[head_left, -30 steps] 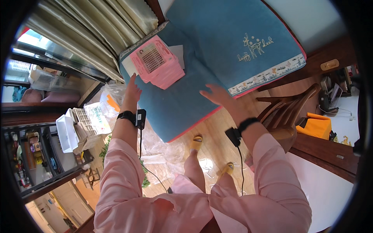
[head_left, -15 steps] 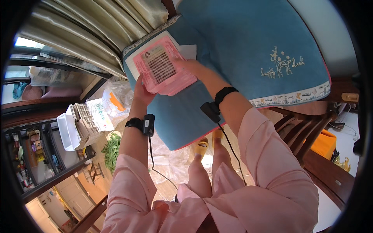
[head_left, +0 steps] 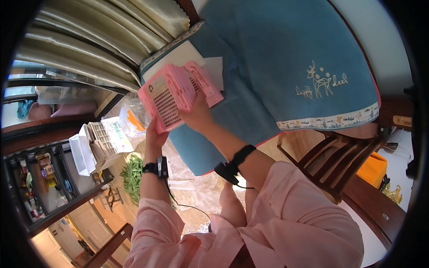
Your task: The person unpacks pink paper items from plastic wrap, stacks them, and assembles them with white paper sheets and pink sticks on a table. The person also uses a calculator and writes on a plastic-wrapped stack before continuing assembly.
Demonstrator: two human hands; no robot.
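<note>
Several flat pink eyelash cases (head_left: 160, 96) are held together in a loose stack over the near left part of the blue cloth. The front case shows rows of black lash clusters on a pale card. My left hand (head_left: 156, 135) grips the lower left edge of the stack, its thumb along the side. Closed around the lower middle, my right hand (head_left: 197, 116) presses its fingers between the cases. Further right, the rear cases (head_left: 205, 85) fan apart. A white sheet (head_left: 216, 72) and a larger white board (head_left: 178, 54) lie behind them on the cloth.
The blue tablecloth (head_left: 254, 58) has a patterned border and a stitched deer. Beige curtains (head_left: 98, 35) hang at the left. A white bin (head_left: 81, 154), plastic bags (head_left: 134, 118) and green leafy stalks (head_left: 132, 178) sit lower left. A wooden chair (head_left: 330, 156) stands at right.
Both hands have brought the pink cases nearer and slightly left, off the white board. The stack, earlier compact, is now fanned apart, with my right hand lower on it.
</note>
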